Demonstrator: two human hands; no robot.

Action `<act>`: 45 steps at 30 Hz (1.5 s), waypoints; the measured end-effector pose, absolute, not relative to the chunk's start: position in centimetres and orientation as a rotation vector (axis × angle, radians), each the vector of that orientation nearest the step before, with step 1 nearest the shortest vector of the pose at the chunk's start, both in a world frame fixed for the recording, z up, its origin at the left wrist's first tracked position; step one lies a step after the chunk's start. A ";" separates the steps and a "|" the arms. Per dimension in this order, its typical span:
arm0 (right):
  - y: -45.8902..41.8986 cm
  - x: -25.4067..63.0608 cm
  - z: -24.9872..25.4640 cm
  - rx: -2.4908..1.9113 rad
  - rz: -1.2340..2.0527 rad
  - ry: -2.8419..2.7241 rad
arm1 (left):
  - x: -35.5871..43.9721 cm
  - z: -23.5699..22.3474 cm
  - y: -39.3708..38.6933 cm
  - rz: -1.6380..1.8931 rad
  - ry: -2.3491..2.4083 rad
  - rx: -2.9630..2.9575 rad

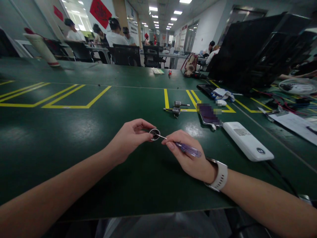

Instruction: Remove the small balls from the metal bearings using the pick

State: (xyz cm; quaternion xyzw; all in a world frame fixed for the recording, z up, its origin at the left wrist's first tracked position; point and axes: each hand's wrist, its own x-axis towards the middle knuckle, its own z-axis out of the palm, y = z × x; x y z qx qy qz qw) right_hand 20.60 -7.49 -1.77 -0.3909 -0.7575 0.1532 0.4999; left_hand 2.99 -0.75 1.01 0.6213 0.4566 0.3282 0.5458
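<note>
Between the thumb and fingers of my left hand (132, 137) is a small round metal part (155, 134), its hollow face turned toward my right. My right hand (185, 152) grips a screwdriver (188, 149) with a clear purple handle. The thin shaft points left, and its tip reaches into the hollow of the round part; exactly what it touches inside is too small to make out. Beyond my hands, two metal cylindrical pieces with thin shafts, one farther (177, 103) and one nearer (175, 111), lie on the green table (81, 138).
Right of the metal pieces lie a phone (209, 114), a white power bank (247, 140) with a cable, and a clipboard (294, 122). Black equipment (250, 49) stands at the back right. A pale cylinder (41, 48) leans at the far left. People sit at tables beyond.
</note>
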 end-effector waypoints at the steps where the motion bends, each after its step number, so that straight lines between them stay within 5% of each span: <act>1: -7.4 20.6 -1.8 -0.945 0.361 -1.842 | 3.0 1.0 -0.8 0.774 1.074 1.476; 30: -7.3 20.3 -2.5 -0.811 0.253 -1.966 | 3.1 -0.2 -0.8 0.904 0.992 1.604; 39: -7.5 20.5 -2.0 -0.916 0.371 -1.872 | 2.2 -1.0 2.5 0.960 0.974 1.462; 45: -6.4 20.3 -1.0 -1.082 0.651 -1.830 | 0.6 -2.3 7.4 0.994 1.206 2.069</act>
